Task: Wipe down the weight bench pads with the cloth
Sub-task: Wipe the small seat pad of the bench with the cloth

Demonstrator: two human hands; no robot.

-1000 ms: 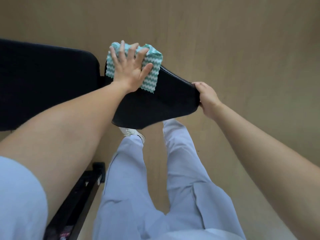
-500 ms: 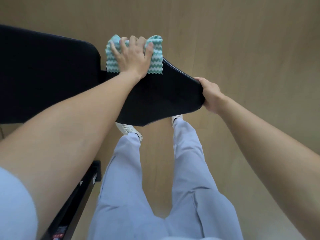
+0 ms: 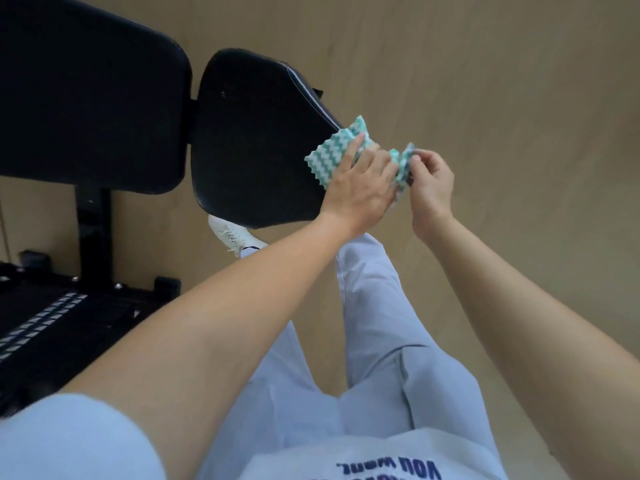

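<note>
Two black bench pads fill the upper left: the large back pad point(image 3: 90, 95) and the smaller seat pad point(image 3: 256, 140) beside it, with a narrow gap between them. A teal-and-white zigzag cloth point(image 3: 329, 154) lies over the seat pad's right end. My left hand point(image 3: 363, 181) presses flat on the cloth there. My right hand point(image 3: 431, 181) is just off the pad's end and pinches the cloth's bunched right edge between its fingertips.
The bench's black upright post point(image 3: 93, 230) and base frame point(image 3: 69, 306) stand at the lower left on a tan wooden floor point(image 3: 502, 98). My legs in light trousers and a white shoe point(image 3: 232, 235) are below the seat pad.
My left hand slid the cloth from the seat pad's far left end to its right end. My right hand let go of the pad's edge and took hold of the cloth. The view shifted.
</note>
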